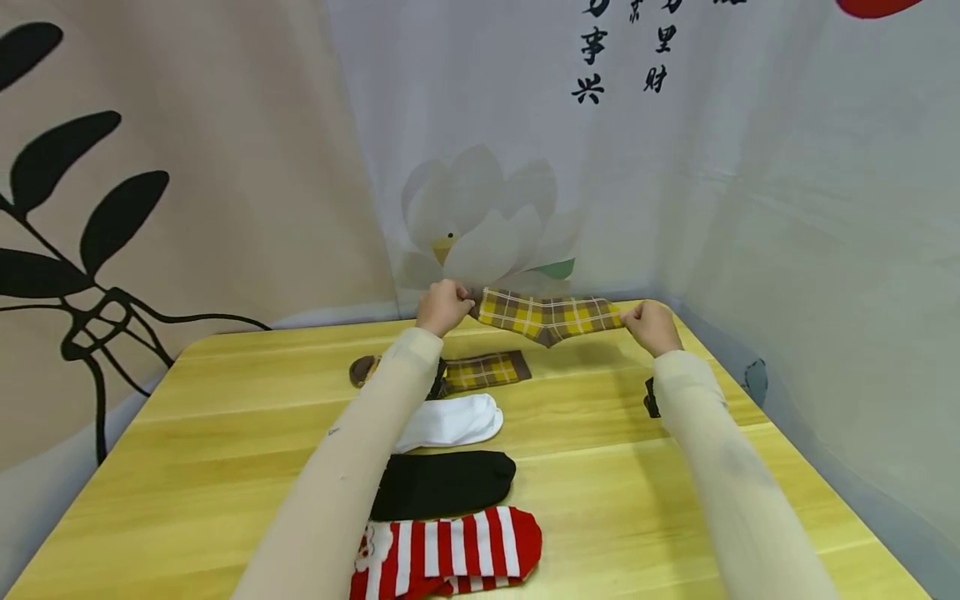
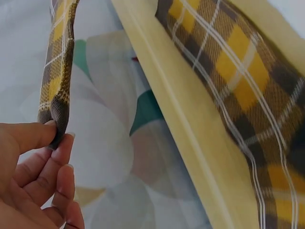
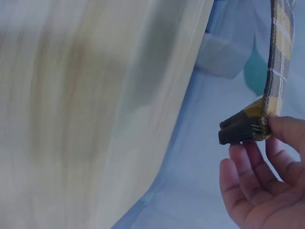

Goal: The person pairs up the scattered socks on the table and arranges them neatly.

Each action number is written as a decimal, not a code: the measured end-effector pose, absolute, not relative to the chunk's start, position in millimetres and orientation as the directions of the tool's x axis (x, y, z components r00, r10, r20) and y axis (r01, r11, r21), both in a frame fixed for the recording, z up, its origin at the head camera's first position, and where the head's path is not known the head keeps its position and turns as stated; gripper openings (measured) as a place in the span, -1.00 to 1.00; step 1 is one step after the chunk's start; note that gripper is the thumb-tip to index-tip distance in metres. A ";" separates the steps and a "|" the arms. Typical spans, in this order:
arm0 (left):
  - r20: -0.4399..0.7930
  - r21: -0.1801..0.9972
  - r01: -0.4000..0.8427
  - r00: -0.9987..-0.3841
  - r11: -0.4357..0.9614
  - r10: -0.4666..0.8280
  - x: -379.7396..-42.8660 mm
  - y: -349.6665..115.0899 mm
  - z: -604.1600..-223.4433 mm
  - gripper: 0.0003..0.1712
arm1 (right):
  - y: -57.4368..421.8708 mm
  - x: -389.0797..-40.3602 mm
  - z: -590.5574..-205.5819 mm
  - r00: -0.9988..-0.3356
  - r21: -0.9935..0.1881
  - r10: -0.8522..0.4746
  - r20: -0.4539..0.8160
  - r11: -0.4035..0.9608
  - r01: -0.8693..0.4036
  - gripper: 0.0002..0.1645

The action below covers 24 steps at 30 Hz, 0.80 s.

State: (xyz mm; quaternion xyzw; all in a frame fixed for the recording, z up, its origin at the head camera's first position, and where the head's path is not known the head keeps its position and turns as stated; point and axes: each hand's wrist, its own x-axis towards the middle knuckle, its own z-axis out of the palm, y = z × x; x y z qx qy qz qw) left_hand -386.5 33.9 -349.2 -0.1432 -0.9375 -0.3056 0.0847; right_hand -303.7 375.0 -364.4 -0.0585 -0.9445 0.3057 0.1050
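A brown-and-yellow plaid sock [image 1: 581,317] is stretched between both hands above the far edge of the table, dipping in the middle. My left hand [image 1: 442,307] pinches its dark end between thumb and fingertips, as the left wrist view shows. The other end is pinched by my right hand [image 1: 653,327]; in the right wrist view a dark cuff [image 3: 238,128] sticks out past the fingers. Below on the table lies another plaid sock [image 1: 483,372], partly covered by my left sleeve in the head view.
In a column nearer me lie a white sock [image 1: 457,419], a black sock [image 1: 453,483] and a red-and-white striped sock [image 1: 480,546], their left parts behind my left sleeve. A small black item [image 1: 651,398] shows beside my right sleeve. A printed curtain [image 1: 262,167] hangs behind the wooden table [image 1: 187,442].
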 end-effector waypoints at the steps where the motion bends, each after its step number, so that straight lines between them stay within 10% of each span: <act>1: 0.243 0.559 0.317 -0.946 0.766 0.214 -386.1 30.3 -347.3 -0.82 | 372.3 -304.1 -362.3 -0.972 -0.589 0.168 0.163 0.807 0.040 -0.44; 24: 0.132 0.627 0.213 -0.977 0.749 0.168 -381.5 -58.9 -348.4 -0.68 | 304.7 -318.3 -349.7 -0.976 -0.569 0.020 0.215 0.815 -0.108 -0.70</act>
